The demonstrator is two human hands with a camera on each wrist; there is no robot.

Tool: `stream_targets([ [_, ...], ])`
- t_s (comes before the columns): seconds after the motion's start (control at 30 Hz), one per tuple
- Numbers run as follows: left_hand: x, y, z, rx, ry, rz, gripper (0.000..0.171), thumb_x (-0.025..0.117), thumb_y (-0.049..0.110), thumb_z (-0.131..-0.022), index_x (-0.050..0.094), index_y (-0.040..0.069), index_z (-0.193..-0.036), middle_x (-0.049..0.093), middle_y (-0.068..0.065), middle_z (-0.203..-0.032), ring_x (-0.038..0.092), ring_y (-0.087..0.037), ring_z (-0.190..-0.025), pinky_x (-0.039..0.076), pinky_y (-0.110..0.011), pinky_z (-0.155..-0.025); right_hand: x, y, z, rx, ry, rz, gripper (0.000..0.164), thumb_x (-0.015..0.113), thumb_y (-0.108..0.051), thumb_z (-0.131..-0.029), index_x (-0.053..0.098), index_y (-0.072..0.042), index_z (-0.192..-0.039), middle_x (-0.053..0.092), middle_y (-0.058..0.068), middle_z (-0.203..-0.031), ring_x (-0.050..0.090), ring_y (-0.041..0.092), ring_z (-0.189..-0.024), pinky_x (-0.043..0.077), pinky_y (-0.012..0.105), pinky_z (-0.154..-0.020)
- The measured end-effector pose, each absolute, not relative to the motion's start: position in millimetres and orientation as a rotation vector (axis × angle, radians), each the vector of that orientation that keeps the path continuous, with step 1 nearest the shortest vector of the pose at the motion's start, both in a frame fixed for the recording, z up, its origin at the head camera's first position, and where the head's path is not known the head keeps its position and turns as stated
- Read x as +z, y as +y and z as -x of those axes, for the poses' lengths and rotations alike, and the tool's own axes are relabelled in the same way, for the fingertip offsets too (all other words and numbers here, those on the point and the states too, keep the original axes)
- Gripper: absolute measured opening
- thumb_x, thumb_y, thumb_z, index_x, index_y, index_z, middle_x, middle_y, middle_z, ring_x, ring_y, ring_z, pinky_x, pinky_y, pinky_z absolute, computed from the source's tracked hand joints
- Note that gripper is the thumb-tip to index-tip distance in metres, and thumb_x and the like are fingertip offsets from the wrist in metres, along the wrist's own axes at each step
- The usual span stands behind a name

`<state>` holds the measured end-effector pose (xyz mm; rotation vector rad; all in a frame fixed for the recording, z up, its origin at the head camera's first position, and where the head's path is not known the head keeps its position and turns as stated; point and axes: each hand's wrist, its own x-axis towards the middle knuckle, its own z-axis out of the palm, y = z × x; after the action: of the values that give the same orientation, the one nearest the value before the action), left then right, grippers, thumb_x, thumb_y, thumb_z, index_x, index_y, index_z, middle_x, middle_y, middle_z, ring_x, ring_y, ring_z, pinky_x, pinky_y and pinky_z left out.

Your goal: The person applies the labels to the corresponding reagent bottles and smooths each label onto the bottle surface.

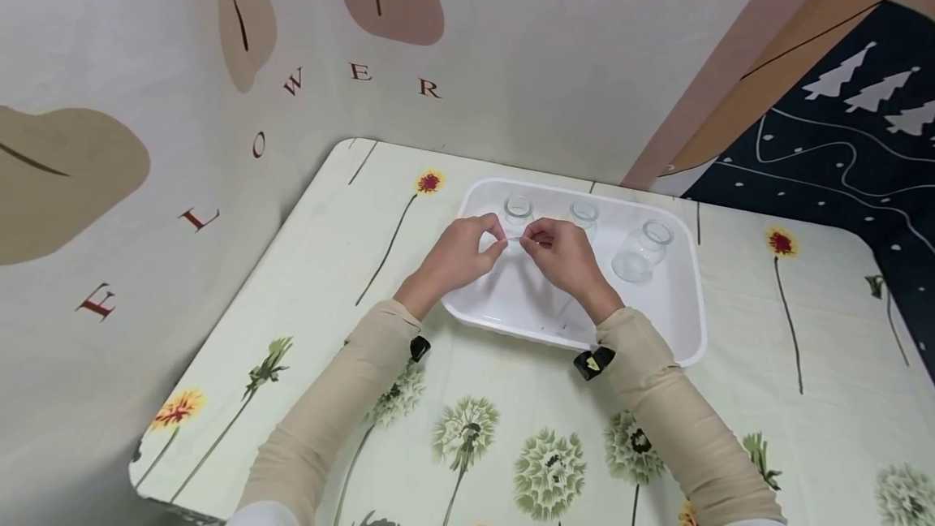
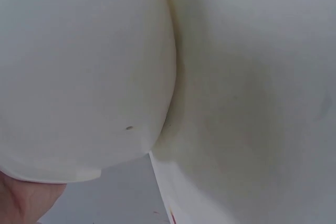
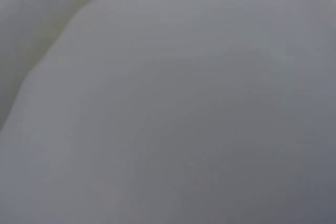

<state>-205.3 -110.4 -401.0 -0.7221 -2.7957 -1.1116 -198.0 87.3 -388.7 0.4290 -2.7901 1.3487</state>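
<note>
Over a white tray (image 1: 504, 299), both hands meet with their fingertips close together. My left hand (image 1: 463, 248) pinches one end of a small thin strand (image 1: 514, 239) between thumb and index finger. The other end is pinched by my right hand (image 1: 564, 254), its remaining fingers curled in. I cannot tell what the strand is; it is pale and very fine. Just behind the fingertips stands a clear glass jar (image 1: 518, 208), partly hidden by the hands. In the left wrist view, the tray's outer wall (image 2: 89, 77) covers most of the left side, with part of the left hand (image 2: 23, 200) below it.
A second glass jar (image 1: 583, 213) is behind the right hand, and a third glass jar (image 1: 641, 252) is at the tray's right. A flower-printed cloth (image 1: 409, 266) covers the table. Printed fabric (image 1: 540, 88) rises behind it. The right wrist view shows only a blurred white surface (image 3: 184, 119).
</note>
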Motion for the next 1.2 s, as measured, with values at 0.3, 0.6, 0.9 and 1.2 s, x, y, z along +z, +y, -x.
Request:
stream_targets([
  [0.3, -402.2, -110.8, 206.1, -1.068, -2.802, 0.735, 0.009, 0.067, 0.015, -0.099, 0.067, 0.007, -0.103, 0.074, -0.007, -0.100, 0.065, -0.024, -0.093, 0.050, -0.039, -0.086, -387.8, 87.4, 198.0, 1.359, -2.805, -0.418, 0.009, 0.065, -0.006, -0.096, 0.070, 0.002, -0.096, 0.072, 0.017, -0.097, 0.069, 0.036, -0.106, 0.051, 0.051, -0.099],
  [0.6, -402.5, -110.7, 205.6, -1.072, -2.819, 0.736, 0.005, 0.067, 0.014, -0.097, 0.069, 0.009, -0.098, 0.072, -0.008, -0.096, 0.061, -0.024, -0.088, 0.049, -0.039, -0.084, -387.5, 87.3, 197.4, 1.316, -2.828, -0.435, 0.009, 0.066, -0.007, -0.096, 0.071, 0.001, -0.095, 0.073, 0.015, -0.097, 0.065, 0.032, -0.100, 0.050, 0.049, -0.096],
  [0.9, -403.3, -109.1, 207.0, -1.166, -2.759, 0.703, 0.008, 0.067, 0.014, -0.100, 0.065, 0.007, -0.099, 0.076, -0.008, -0.100, 0.069, -0.024, -0.096, 0.051, -0.038, -0.086, -387.7, 87.3, 198.5, 1.350, -2.789, -0.405, 0.007, 0.067, -0.005, -0.096, 0.070, 0.002, -0.096, 0.073, 0.015, -0.089, 0.069, 0.032, -0.094, 0.049, 0.041, -0.084],
  [1.2, -401.2, -108.1, 210.1, -1.188, -2.722, 0.662, 0.008, 0.069, 0.010, -0.099, 0.066, 0.003, -0.099, 0.069, -0.014, -0.110, 0.066, -0.030, -0.105, 0.053, -0.038, -0.092, -386.5, 85.2, 201.2, 1.344, -2.783, -0.368, 0.021, 0.070, -0.004, -0.097, 0.063, 0.005, -0.115, 0.076, 0.020, -0.095, 0.072, 0.033, -0.093, 0.051, 0.038, -0.077],
])
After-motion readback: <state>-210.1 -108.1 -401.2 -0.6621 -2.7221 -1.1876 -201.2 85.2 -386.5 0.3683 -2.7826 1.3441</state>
